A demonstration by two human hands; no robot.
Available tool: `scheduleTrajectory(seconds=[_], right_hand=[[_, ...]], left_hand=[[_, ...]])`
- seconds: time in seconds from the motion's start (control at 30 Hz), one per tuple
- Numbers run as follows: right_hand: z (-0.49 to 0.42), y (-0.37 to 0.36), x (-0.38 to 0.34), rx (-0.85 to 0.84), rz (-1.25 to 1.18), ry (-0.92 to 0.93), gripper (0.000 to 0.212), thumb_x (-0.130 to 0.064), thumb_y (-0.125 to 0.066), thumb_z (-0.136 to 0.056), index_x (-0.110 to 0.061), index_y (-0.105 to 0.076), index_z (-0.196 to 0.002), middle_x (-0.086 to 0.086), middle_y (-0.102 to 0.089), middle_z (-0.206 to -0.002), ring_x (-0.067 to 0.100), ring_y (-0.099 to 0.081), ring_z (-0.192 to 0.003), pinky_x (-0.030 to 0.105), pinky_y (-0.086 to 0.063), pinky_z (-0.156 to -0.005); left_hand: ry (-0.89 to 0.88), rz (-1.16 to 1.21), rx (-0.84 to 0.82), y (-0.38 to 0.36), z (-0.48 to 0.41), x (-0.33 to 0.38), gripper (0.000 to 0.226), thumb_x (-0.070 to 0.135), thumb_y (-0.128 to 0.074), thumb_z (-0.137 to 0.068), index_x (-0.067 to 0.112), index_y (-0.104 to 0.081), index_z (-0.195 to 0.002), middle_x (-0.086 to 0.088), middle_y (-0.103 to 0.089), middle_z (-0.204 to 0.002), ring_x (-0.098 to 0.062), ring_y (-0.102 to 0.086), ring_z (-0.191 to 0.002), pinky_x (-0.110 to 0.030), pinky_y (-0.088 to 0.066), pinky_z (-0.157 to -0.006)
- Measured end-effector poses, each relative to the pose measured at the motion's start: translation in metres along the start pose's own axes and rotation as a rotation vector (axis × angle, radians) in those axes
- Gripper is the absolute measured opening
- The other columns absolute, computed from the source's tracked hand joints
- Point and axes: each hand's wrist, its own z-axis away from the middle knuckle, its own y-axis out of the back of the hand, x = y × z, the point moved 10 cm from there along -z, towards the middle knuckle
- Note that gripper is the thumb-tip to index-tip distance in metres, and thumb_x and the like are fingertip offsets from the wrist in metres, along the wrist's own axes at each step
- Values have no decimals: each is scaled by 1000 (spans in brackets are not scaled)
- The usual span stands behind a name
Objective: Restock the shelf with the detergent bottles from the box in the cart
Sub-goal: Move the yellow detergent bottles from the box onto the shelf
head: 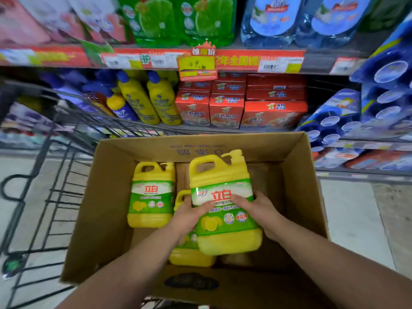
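Detergent bottle (223, 197) held over the box (107, 197) in the cart (55, 152). Best lift it clear of the far box wall, grip firm, then carry it to the shelf (245, 61). Left hand (189, 217) and right hand (258, 210) each clasp a side, fingers curled onto the label. Two spare bottles (151, 195) lie in the box, left.

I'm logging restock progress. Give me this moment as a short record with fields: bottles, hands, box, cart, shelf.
held bottle: yellow jug, lifted over the box, gripped by left hand and right hand
upright bottle: stands at the box's left
third bottle: partly hidden under the held bottle
cart: carries the box
shelf: red cartons straight ahead
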Motion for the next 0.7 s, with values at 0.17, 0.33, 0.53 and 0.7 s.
scheduleTrajectory(seconds=[0.17,0.33,0.53,0.7], right_hand=[[14,-36,-37,-84,85,107,57,-41,-78,-71,-14,-55,-116,10,-67,-115,25,-68,-95,44,-54,-89],[31,-85,-67,-172,181,218,59,-45,-78,-70,-18,-57,-118,8,-69,-110,24,-68,-94,44,-53,-90],[70,-155,-96,-274,185,329,40,-41,-78,-71,-20,-62,-101,-8,-70,-79,2,-68,-60,16,-50,-47],[123,-238,-119,-327,256,454,26,-40,-78,-72,-26,-59,-84,-12,-66,-72,2,-67,-58,16,-49,-49]], left_hand=[[-80,33,163,44,37,22,34,32,-76,-76,26,-56,-103,0,-66,-103,-15,-65,-89,-28,-52,-73],[-113,117,275,89,78,27,46,30,-74,-78,15,-55,-118,-7,-66,-115,-23,-65,-99,-34,-55,-79],[-258,249,356,154,140,32,38,30,-75,-76,21,-58,-110,-2,-71,-104,-18,-69,-89,-30,-56,-73],[-345,347,437,226,200,14,35,29,-75,-76,21,-59,-107,-2,-73,-98,-12,-72,-76,-22,-55,-55]])
